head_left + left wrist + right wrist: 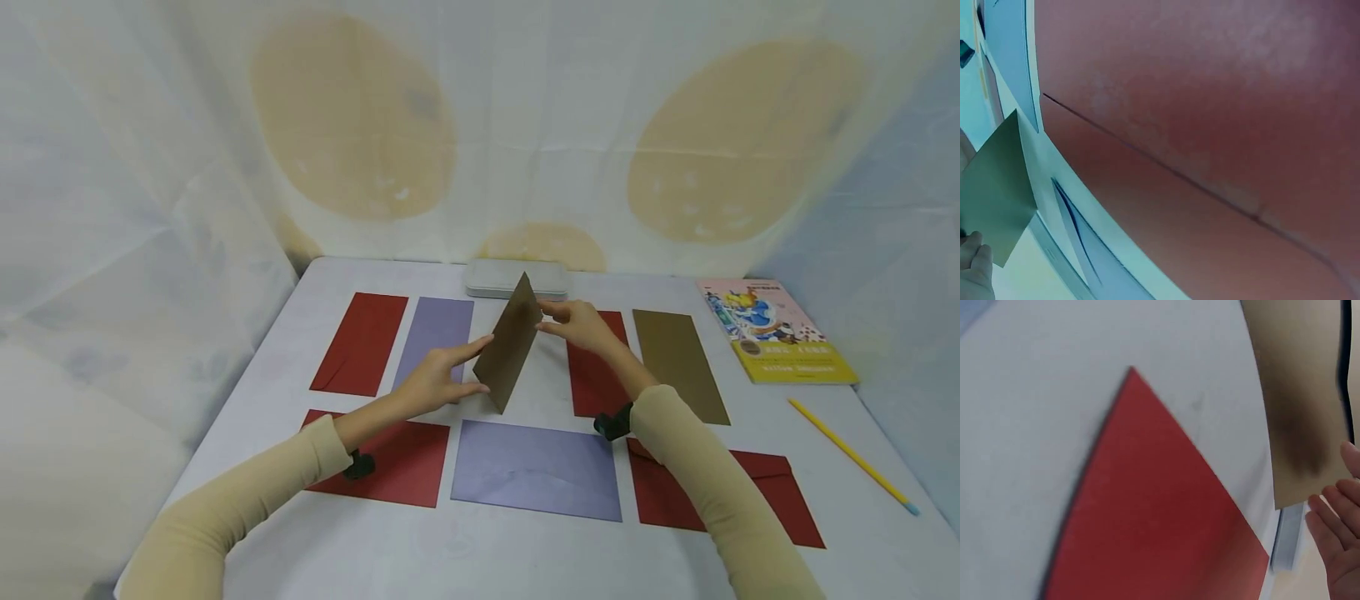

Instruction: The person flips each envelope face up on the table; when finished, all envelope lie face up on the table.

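Observation:
A brown envelope (510, 346) is held up on a slant between both hands, over the middle of the white table (405, 550). My left hand (435, 379) grips its near left side, thumb below and fingers above. At the upper right edge my right hand (577, 323) holds it between thumb and fingertips. In the left wrist view the brown envelope (997, 187) shows its broad face, with fingertips at its lower edge. The right wrist view has the right hand (1338, 537) at the envelope's lower end. A purple envelope (442, 325) lies partly behind the left hand.
Red envelopes (363, 342) lie at left, centre right and front, with a purple one (536, 471) at front centre and another brown one (678, 358) at right. Behind stands a grey tin (517, 275). A picture book (772, 329) and yellow pencil (847, 454) lie far right.

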`<act>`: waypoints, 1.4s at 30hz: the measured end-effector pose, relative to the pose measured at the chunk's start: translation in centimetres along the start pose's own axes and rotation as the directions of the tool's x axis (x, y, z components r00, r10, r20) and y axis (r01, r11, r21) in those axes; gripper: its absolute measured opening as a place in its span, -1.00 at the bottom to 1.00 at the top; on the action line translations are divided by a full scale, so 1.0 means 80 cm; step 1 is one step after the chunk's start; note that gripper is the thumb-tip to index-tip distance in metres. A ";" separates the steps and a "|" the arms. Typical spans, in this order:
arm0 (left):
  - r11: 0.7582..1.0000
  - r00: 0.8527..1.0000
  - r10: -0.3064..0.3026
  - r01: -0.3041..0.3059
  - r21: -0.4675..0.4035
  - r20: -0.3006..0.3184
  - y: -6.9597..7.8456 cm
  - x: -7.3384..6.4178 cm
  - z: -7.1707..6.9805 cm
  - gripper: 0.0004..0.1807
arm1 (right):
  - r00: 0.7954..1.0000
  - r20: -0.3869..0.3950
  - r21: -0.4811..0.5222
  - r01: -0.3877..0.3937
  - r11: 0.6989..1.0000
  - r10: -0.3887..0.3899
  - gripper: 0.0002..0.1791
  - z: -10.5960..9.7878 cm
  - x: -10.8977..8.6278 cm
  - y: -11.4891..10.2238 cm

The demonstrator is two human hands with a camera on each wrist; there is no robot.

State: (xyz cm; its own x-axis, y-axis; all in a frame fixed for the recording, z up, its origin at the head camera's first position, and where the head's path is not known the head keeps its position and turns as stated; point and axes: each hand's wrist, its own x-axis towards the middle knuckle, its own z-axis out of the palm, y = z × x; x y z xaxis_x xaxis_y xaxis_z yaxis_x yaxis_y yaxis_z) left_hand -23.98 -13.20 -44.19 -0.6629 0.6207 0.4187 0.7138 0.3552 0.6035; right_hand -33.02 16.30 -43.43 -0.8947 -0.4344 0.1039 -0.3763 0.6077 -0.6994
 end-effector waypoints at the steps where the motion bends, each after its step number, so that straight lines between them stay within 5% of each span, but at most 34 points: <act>1: 1.000 1.000 -0.015 0.015 -0.008 -0.001 -0.001 -0.001 0.000 -0.14 | 1.000 0.022 -0.004 -0.003 1.000 0.003 -0.41 0.002 -0.002 0.001; 11: 0.985 0.988 -0.153 0.151 -0.079 -0.021 -0.014 -0.013 -0.001 -0.20 | 0.992 0.111 -0.055 0.070 0.996 -0.064 -0.42 0.016 -0.008 0.002; 20: 0.979 0.980 -0.197 0.196 0.049 0.017 -0.017 -0.014 0.007 -0.30 | 0.990 0.117 -0.090 0.095 0.991 -0.084 -0.40 0.016 -0.014 0.000; 31: 0.973 0.968 -0.184 0.156 0.170 0.168 -0.017 -0.010 0.014 -0.37 | 0.989 0.126 -0.178 0.099 0.979 -0.077 -0.40 0.018 -0.010 0.004; 42: 0.937 0.949 -0.186 0.094 0.335 0.255 -0.014 -0.005 0.018 -0.41 | 0.987 0.148 -0.236 0.101 0.966 -0.066 -0.40 0.025 -0.003 0.007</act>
State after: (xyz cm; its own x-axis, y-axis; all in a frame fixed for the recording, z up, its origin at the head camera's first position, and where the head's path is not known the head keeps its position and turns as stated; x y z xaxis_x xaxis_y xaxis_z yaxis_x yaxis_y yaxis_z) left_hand -24.21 -12.82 -46.03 -0.7043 0.7011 0.1115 0.6826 0.6257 0.3775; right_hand -32.51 15.41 -45.25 -0.8221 -0.5676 0.0440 -0.5105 0.7007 -0.4984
